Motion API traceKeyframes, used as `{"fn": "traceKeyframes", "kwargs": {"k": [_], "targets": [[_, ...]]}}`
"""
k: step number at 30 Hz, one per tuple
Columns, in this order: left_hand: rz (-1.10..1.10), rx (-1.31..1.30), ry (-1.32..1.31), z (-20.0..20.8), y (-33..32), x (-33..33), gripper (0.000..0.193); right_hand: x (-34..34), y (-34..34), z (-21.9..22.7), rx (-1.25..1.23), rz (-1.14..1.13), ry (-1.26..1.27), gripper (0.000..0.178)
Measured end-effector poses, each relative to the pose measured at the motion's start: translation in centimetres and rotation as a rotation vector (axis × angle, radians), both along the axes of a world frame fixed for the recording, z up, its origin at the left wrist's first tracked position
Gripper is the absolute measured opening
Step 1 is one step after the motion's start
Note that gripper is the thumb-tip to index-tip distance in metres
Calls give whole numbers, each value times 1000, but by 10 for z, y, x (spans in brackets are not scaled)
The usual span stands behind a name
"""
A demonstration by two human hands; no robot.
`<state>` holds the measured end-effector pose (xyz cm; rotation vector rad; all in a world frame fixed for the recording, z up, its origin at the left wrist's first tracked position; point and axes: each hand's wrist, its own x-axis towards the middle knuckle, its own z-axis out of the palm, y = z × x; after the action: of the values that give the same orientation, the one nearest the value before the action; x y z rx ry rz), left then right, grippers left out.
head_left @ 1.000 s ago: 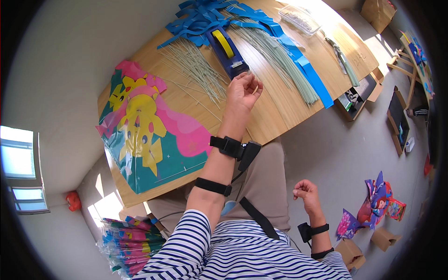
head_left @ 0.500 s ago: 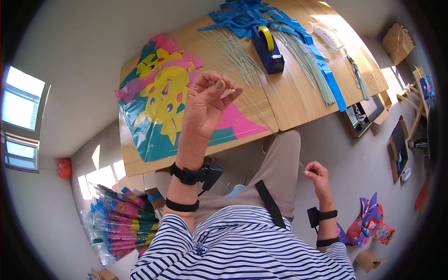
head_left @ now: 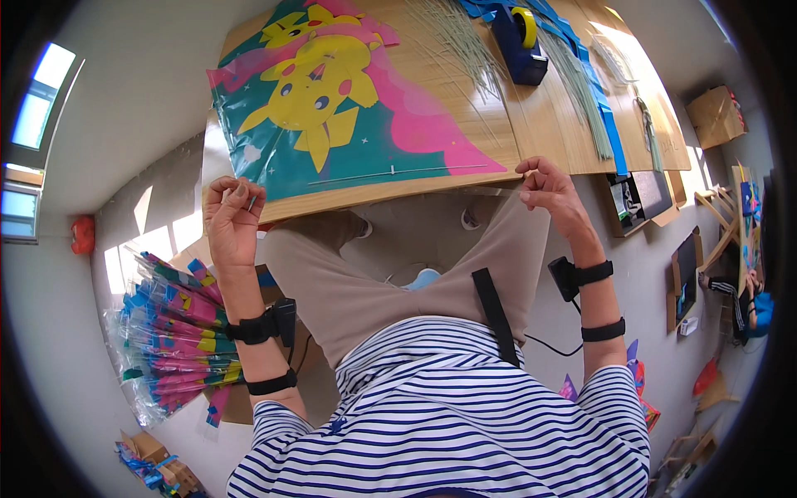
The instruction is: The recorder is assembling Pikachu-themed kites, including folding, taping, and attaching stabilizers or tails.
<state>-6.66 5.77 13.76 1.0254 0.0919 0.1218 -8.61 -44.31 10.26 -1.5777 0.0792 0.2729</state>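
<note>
A printed plastic sheet (head_left: 381, 124) shaped like a kite sail, green and pink with yellow cartoon figures, lies flat on the wooden table (head_left: 465, 108). Along its near edge runs a thin pale rod (head_left: 440, 170) with a small white fitting (head_left: 393, 170) on it. My left hand (head_left: 235, 217) has its thumb and fingers pinched together at the sheet's near left corner. By the pointed right corner, my right hand (head_left: 554, 195) is curled with thumb and index finger close together. Whatever its fingertips hold is too small to make out.
Bundles of thin rods (head_left: 465, 50), blue strips (head_left: 618, 153), a tape dispenser (head_left: 519, 50) with yellow tape and a clear tray (head_left: 613, 62) occupy the table's far right. Folded printed plastic (head_left: 178, 332) lies low left. Open boxes (head_left: 643, 199) stand right of the table.
My left hand has come down and left from above the sheet to its near left corner. My right hand has risen from beside my leg to the right corner. The view has shifted.
</note>
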Motion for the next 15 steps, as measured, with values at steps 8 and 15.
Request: {"fn": "traceKeyframes", "kwargs": {"k": [8, 15], "targets": [[125, 97, 128, -62, 29, -12, 11, 34, 9, -20, -140, 97, -37, 5], [222, 236, 252, -88, 15, 13, 13, 47, 13, -26, -190, 74, 1, 4]]}}
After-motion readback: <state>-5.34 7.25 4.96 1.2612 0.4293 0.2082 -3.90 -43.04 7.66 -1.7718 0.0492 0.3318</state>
